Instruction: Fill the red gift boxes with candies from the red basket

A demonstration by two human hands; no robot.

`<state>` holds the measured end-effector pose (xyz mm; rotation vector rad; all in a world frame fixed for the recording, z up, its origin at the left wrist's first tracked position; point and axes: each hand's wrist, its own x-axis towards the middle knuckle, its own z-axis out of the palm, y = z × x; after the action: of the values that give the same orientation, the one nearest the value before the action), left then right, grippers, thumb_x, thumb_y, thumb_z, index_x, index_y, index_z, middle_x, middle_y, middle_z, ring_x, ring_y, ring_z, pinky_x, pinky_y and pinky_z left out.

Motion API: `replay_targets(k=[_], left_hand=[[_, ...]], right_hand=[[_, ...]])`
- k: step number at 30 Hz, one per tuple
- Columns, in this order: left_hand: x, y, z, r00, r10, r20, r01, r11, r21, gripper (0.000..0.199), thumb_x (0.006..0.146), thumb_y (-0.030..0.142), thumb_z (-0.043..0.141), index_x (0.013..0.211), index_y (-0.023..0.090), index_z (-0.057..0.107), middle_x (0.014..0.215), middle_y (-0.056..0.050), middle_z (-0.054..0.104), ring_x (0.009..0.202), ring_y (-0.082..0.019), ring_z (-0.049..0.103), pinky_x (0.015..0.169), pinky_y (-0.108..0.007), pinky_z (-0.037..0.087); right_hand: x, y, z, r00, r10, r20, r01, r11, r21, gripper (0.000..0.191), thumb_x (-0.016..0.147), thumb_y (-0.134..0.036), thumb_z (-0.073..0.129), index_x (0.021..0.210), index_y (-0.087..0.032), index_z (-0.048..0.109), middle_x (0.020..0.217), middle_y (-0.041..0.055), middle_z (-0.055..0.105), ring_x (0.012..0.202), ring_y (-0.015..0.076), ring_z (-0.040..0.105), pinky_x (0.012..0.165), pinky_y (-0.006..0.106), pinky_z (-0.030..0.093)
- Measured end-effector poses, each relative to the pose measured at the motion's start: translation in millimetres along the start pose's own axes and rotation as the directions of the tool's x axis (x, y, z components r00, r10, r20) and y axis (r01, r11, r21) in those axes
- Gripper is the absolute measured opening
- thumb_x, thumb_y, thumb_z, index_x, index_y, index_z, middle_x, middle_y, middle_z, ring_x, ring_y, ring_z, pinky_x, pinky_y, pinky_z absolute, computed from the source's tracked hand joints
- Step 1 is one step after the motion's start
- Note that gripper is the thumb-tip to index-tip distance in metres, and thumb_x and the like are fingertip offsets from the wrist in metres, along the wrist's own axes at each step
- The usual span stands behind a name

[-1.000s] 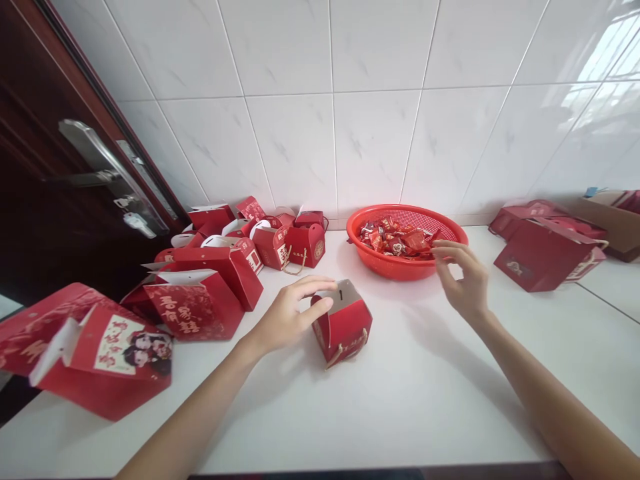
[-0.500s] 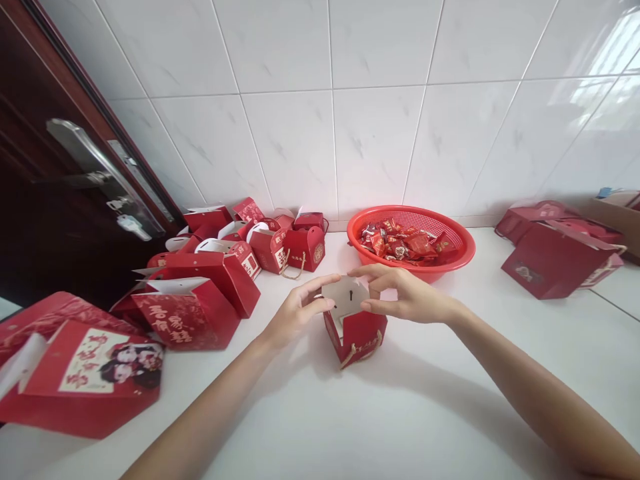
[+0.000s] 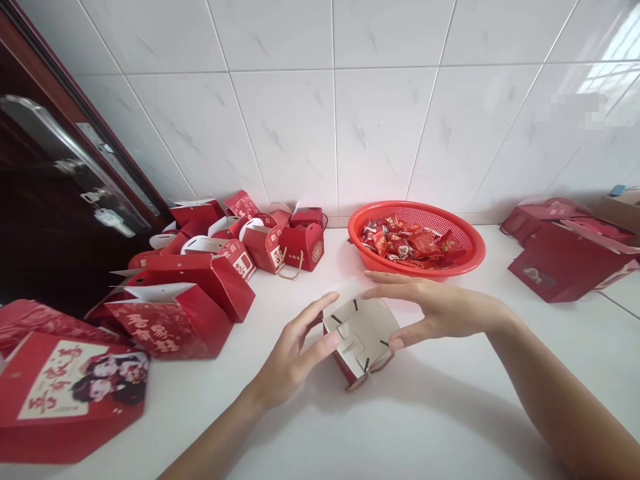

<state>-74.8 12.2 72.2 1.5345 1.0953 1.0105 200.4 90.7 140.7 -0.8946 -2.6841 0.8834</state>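
A small red gift box [image 3: 357, 333] stands on the white countertop with its top open towards me. Its inside is pale, with folded bottom tabs and dark cord ends showing through the walls; a twisted cord handle hangs at its near side. My left hand [image 3: 295, 353] is at the box's left edge, thumb and forefinger spread apart along the rim. On the other side, my right hand [image 3: 435, 307] spreads over the far right rim, its thumb by the right flap and its fingers stretched above the back flap. Neither hand is closed round the box.
Behind stands a red plastic basket [image 3: 417, 270] of wrapped sweets [image 3: 400, 243]. Several red gift boxes [image 3: 175, 320] crowd the left beside a dark door [image 3: 30, 193] with keys in its lock. More red boxes [image 3: 565, 267] and a cardboard box [image 3: 620, 210] are at the right.
The box's top has spread wider and tilted towards me, so its bottom now shows. My hands have moved apart and slightly nearer, with the fingers opening out. The view has shifted a little.
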Motion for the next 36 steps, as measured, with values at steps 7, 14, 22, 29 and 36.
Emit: replay_targets(k=[7, 14, 22, 29, 36], left_hand=[[-14.5, 8.4, 5.1, 0.983, 0.186, -0.007, -0.184, 0.976, 0.117, 0.059, 0.091, 0.043, 0.067, 0.146, 0.028, 0.055, 0.150, -0.009, 0.058, 0.138, -0.035, 0.053, 0.111, -0.045, 0.049], [-14.2, 4.4, 4.2, 0.983, 0.146, -0.111, -0.133, 0.985, 0.114, 0.054, 0.094, 0.044, 0.064, 0.145, 0.029, 0.056, 0.150, -0.007, 0.058, 0.140, -0.032, 0.051, 0.113, -0.042, 0.049], [-9.8, -4.4, -2.7, 0.981, 0.076, -0.177, -0.062, 0.995, 0.082, 0.049, 0.094, 0.046, 0.064, 0.141, 0.031, 0.060, 0.150, -0.005, 0.058, 0.142, -0.031, 0.050, 0.113, -0.042, 0.049], [-8.4, -7.9, -1.3, 0.989, 0.057, -0.139, -0.048, 0.996, 0.071, 0.046, 0.097, 0.049, 0.058, 0.139, 0.030, 0.063, 0.149, -0.006, 0.059, 0.141, -0.032, 0.050, 0.114, -0.043, 0.048], [-7.2, -7.9, 3.1, 0.990, -0.015, -0.142, 0.018, 1.000, 0.021, 0.048, 0.096, 0.054, 0.055, 0.137, 0.030, 0.065, 0.153, -0.005, 0.055, 0.145, -0.033, 0.045, 0.121, -0.045, 0.038]], right_hand=[[-9.1, -7.9, 3.3, 0.997, -0.071, -0.013, 0.071, 0.997, 0.012, 0.088, 0.072, -0.051, 0.086, 0.151, -0.037, 0.050, 0.150, 0.0064, 0.056, 0.133, 0.0337, 0.057, 0.098, 0.038, 0.055], [5.9, -14.6, 10.3, 0.997, -0.070, 0.013, 0.070, 0.997, 0.045, 0.086, 0.078, -0.055, 0.080, 0.153, -0.029, 0.048, 0.148, 0.0102, 0.057, 0.130, 0.0327, 0.059, 0.100, 0.038, 0.054], [16.7, -1.6, 8.5, 0.981, -0.138, -0.136, 0.154, 0.981, 0.115, 0.076, 0.086, -0.058, 0.071, 0.151, -0.025, 0.049, 0.150, 0.0114, 0.056, 0.136, 0.0304, 0.055, 0.111, 0.043, 0.049], [8.9, 56.7, -31.8, 0.735, 0.146, -0.662, -0.022, 0.981, 0.192, 0.044, 0.088, -0.053, 0.067, 0.118, -0.020, 0.070, 0.123, 0.0118, 0.072, 0.110, 0.0291, 0.071, 0.096, 0.045, 0.058], [0.5, 124.0, -43.1, 0.567, 0.437, -0.699, -0.312, 0.899, 0.309, 0.042, 0.076, -0.050, 0.071, 0.103, -0.018, 0.073, 0.110, 0.0132, 0.075, 0.095, 0.0299, 0.072, 0.081, 0.044, 0.059]])
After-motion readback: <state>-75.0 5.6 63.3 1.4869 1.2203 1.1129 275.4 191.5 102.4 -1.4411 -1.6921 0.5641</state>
